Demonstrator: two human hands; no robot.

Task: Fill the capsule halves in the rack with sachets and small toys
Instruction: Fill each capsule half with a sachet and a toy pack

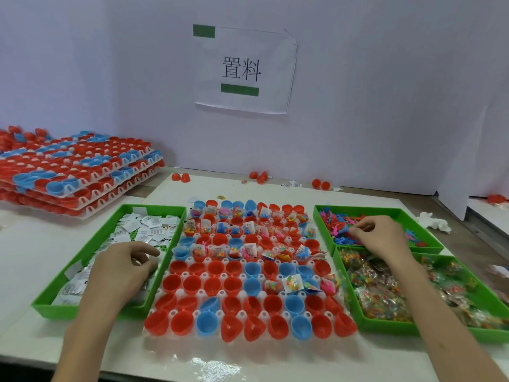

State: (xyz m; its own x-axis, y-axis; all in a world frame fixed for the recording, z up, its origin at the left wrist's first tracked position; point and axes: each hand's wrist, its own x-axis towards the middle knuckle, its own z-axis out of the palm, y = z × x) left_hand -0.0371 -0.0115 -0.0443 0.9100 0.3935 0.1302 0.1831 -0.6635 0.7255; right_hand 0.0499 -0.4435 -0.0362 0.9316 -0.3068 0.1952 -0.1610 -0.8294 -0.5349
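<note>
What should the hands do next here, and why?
Probably carry one of each to an empty capsule half: the left hand is among the sachets, the right hand among the toys, and the rack has its near rows empty.

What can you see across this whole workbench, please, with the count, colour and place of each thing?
rack: one, white, table centre.
capsule halves: many, red and blue, in the rack; nearest two rows empty.
sachet tray: one, green, left of the rack.
sachets: many, white, in that tray.
toy tray: one, green, far right of the rack.
small toys: many, pink and blue, in the toy tray.
bag tray: one, green, near right; holds clear bags.
stacked racks: several, red and blue, back left.
sign: one, white, on the wall.
left hand: over the sachets.
right hand: pinching small toys.
</note>
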